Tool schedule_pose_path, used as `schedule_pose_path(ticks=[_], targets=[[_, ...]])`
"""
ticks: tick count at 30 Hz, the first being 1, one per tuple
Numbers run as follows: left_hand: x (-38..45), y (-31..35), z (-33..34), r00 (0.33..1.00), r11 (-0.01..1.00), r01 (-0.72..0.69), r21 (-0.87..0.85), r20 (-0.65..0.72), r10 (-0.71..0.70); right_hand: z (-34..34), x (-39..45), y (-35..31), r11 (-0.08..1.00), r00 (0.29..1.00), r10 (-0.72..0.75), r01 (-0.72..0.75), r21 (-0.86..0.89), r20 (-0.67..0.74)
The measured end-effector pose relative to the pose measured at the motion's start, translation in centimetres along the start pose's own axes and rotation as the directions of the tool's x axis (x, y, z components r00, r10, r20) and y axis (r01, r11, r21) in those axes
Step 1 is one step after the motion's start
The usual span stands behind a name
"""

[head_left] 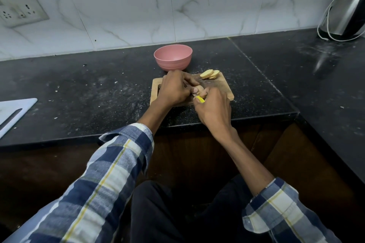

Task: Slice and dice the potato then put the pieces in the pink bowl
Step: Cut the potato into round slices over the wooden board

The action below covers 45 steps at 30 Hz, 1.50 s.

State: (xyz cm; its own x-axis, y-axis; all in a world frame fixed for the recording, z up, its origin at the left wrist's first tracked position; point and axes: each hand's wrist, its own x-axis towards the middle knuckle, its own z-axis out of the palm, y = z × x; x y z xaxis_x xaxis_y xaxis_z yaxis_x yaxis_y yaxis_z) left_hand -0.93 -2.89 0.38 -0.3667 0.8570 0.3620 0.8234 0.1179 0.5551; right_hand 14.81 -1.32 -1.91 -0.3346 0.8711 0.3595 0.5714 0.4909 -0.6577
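A small wooden cutting board (223, 87) lies on the black counter. My left hand (174, 89) curls over the potato (199, 87) on the board, and only a small pale part of it shows. My right hand (214, 107) grips a yellow-handled knife (200, 99) right beside the left thumb; the blade is mostly hidden. A few round potato slices (209, 74) lie overlapping at the board's far right corner. The pink bowl (173, 59) stands just behind the board and looks empty.
A steel electric kettle (347, 12) with a white cord stands at the back right. A white cutting board (13, 114) lies at the left edge. A wall socket (19, 9) is on the tiled wall. The counter's front edge (197, 122) runs just below my hands.
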Motion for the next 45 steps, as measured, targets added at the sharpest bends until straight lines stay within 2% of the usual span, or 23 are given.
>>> schedule_pose_path(ticks=[10, 18, 25, 29, 31, 35, 38, 42, 45], targets=[[-0.2, -0.1, 0.2, 1.000, 0.999, 0.023, -0.037, 0.001, -0.023, -0.1, 0.5, -0.6, 0.999, 1.000, 0.027, -0.028, 0.023, 0.012], [-0.4, -0.3, 0.2, 1.000, 0.998, 0.001, -0.056, -0.005, -0.001, -0.1, 0.0, -1.4, 0.999, 0.999, -0.042, 0.041, -0.021, -0.016], [-0.5, -0.4, 0.0, 0.999, 0.997, -0.019, -0.072, 0.027, 0.021, -2.3, 1.5, 0.4, 0.993, 0.972, 0.030, -0.056, 0.107, 0.234], [-0.7, -0.2, -0.2, 0.999, 0.996, -0.022, -0.081, 0.042, 0.025, -6.1, 2.7, 1.3, 0.950, 0.893, 0.104, -0.220, 0.223, 0.438], [-0.7, -0.1, -0.3, 0.999, 0.996, -0.019, -0.087, 0.049, 0.023, -8.1, 3.3, 1.5, 0.935, 0.865, 0.140, -0.276, 0.223, 0.482], [-0.9, 0.0, -0.2, 0.999, 0.998, -0.011, -0.066, 0.046, 0.014, -10.7, 4.2, 1.8, 0.950, 0.861, 0.167, -0.271, 0.156, 0.480], [-1.0, 0.1, -0.2, 0.999, 0.998, -0.005, -0.066, 0.043, 0.008, -10.8, 4.3, 1.7, 0.947, 0.883, 0.173, -0.270, 0.171, 0.435], [-0.9, 0.0, -0.2, 0.999, 0.997, 0.012, -0.075, 0.053, -0.009, -10.8, 3.8, 1.8, 0.944, 0.872, 0.205, -0.297, 0.147, 0.444], [-1.0, 0.1, -0.4, 0.998, 0.997, 0.012, -0.075, 0.059, -0.007, -11.2, 3.8, 2.6, 0.922, 0.898, 0.217, -0.317, 0.223, 0.383]])
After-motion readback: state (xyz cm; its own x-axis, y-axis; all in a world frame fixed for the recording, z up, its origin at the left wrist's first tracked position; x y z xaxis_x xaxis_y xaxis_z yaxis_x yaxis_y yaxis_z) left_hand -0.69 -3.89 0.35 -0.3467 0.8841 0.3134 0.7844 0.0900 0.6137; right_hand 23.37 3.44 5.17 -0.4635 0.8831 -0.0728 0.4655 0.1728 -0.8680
